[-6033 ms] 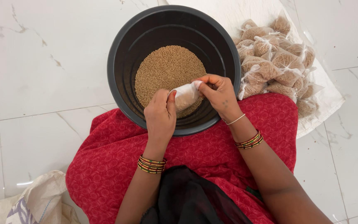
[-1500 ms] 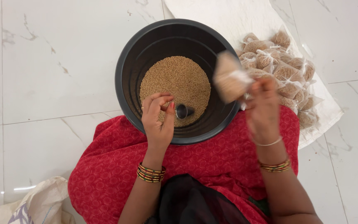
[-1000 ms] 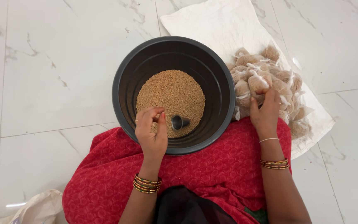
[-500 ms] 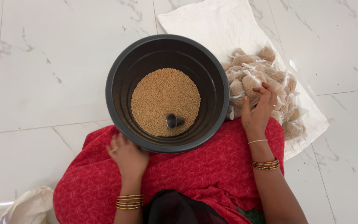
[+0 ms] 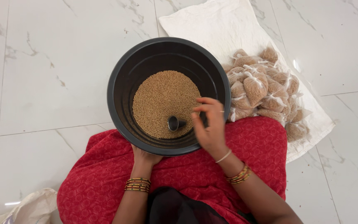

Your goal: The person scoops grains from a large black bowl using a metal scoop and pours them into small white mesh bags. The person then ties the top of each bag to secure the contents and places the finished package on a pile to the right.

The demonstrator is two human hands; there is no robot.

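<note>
Right hand (image 5: 210,126), its bag now left on the tied-bag pile (image 5: 266,93) beside it, returns empty, grip spread, over the scoop (image 5: 175,123) in the grain; left hand (image 5: 146,157) steadies the black tub (image 5: 119,83).

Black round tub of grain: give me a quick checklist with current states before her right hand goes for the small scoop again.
1. Black round plastic tub steadied: ok, left hand is at its near rim.
2. Small dark metal scoop reachable: ok, lying on the brown grain beside the right hand.
3. Right hand free: ok, open and holding nothing.
4. Grain left in tub: ok, covers the bottom.
5. Tied clear packets of grain out of the way: ok, heaped on the white cloth beside the tub.
6. Empty bag ready: cannot tell.
</note>
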